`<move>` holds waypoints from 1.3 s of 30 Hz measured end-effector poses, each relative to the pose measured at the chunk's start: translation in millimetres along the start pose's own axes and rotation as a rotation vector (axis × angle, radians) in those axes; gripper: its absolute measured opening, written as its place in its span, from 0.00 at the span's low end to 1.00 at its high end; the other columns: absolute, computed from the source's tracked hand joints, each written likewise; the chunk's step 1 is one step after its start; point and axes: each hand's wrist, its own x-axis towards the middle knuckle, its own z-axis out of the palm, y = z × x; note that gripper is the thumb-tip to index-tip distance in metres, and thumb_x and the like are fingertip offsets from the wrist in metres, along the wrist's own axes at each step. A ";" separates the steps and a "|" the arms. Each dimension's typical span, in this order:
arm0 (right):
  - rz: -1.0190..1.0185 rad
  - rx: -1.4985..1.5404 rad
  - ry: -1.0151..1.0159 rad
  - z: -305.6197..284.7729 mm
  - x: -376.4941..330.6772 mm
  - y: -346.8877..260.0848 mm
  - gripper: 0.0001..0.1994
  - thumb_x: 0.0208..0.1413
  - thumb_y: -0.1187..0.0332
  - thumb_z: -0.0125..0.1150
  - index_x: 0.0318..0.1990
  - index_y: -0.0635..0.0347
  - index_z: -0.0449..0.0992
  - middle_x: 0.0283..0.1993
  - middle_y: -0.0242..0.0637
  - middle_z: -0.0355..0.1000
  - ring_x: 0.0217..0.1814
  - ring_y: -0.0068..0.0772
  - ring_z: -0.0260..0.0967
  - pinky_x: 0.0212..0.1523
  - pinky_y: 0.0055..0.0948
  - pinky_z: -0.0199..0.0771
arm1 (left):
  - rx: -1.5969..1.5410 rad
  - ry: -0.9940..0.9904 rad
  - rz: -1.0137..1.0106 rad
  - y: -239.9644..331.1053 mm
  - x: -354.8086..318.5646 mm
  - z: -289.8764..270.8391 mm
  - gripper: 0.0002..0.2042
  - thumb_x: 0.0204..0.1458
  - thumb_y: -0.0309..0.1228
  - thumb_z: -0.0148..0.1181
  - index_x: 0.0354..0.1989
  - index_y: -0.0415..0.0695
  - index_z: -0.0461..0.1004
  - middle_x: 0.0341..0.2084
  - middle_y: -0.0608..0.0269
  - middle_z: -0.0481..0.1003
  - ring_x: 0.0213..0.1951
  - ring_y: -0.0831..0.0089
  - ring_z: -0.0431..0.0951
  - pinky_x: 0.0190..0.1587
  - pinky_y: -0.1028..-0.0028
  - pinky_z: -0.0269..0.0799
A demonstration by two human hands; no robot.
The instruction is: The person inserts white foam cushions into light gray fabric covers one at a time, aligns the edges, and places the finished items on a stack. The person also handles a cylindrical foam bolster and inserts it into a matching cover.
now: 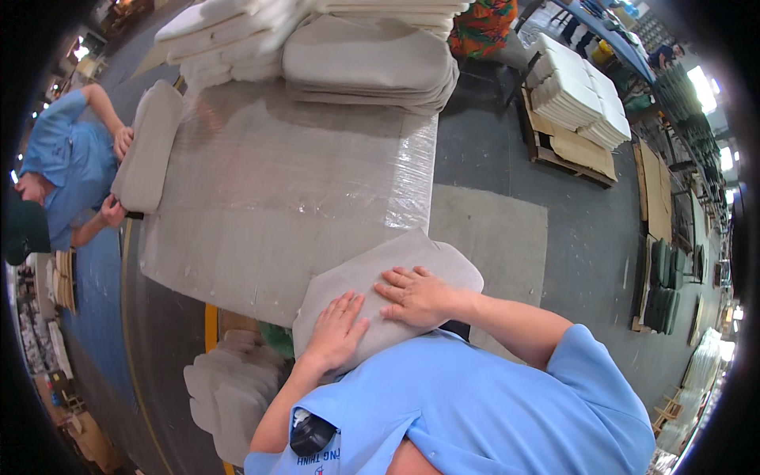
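Grey cushion (352, 279): lies before us, at the table (277, 174)
Left hand (336, 328): flat on it, fingers extended
Right hand (419, 297): likewise flat, extended

a pale grey, rounded, fabric-covered cushion (378, 336) lies slantwise at six o'clock from the view's centre, broad face up, a pointed fabric peak toward one o'clock, a rounded end toward two o'clock, its six-o'clock edge hidden.
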 end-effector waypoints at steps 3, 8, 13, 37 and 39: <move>0.087 0.050 -0.012 -22.1 10.0 40.7 0.37 0.74 0.39 0.33 0.82 0.50 0.52 0.86 0.46 0.44 0.89 0.48 0.35 0.84 0.55 0.36 | -0.046 0.040 -0.002 -42.9 26.0 0.6 0.30 0.73 0.46 0.42 0.79 0.43 0.57 0.79 0.48 0.53 0.81 0.53 0.47 0.81 0.59 0.40; 0.175 0.521 0.045 -21.4 4.1 137.2 0.33 0.75 0.42 0.39 0.77 0.52 0.63 0.85 0.41 0.49 0.88 0.40 0.39 0.84 0.44 0.40 | -0.329 0.113 -0.017 -94.9 15.4 -16.0 0.27 0.75 0.44 0.40 0.74 0.40 0.66 0.78 0.52 0.58 0.79 0.64 0.54 0.79 0.63 0.47; 0.191 1.129 0.474 13.3 -54.1 157.7 0.30 0.75 0.45 0.46 0.65 0.61 0.79 0.81 0.38 0.60 0.80 0.38 0.58 0.78 0.38 0.55 | -0.978 0.366 0.022 -116.8 -42.7 9.3 0.30 0.75 0.50 0.41 0.70 0.38 0.71 0.74 0.54 0.65 0.76 0.60 0.61 0.78 0.58 0.53; 0.334 1.101 1.094 -76.9 26.8 113.7 0.42 0.74 0.34 0.25 0.61 0.61 0.79 0.58 0.50 0.78 0.67 0.52 0.70 0.69 0.41 0.64 | -1.599 0.843 0.056 -74.1 -36.0 -27.9 0.35 0.71 0.57 0.44 0.76 0.42 0.60 0.72 0.50 0.65 0.70 0.52 0.66 0.72 0.54 0.61; 0.321 0.788 1.129 -81.8 42.3 104.1 0.37 0.75 0.37 0.32 0.68 0.59 0.72 0.66 0.53 0.73 0.70 0.56 0.67 0.71 0.42 0.63 | -1.250 0.951 -0.048 -75.2 -20.9 -19.4 0.36 0.70 0.51 0.51 0.78 0.40 0.53 0.74 0.46 0.61 0.72 0.50 0.64 0.74 0.55 0.59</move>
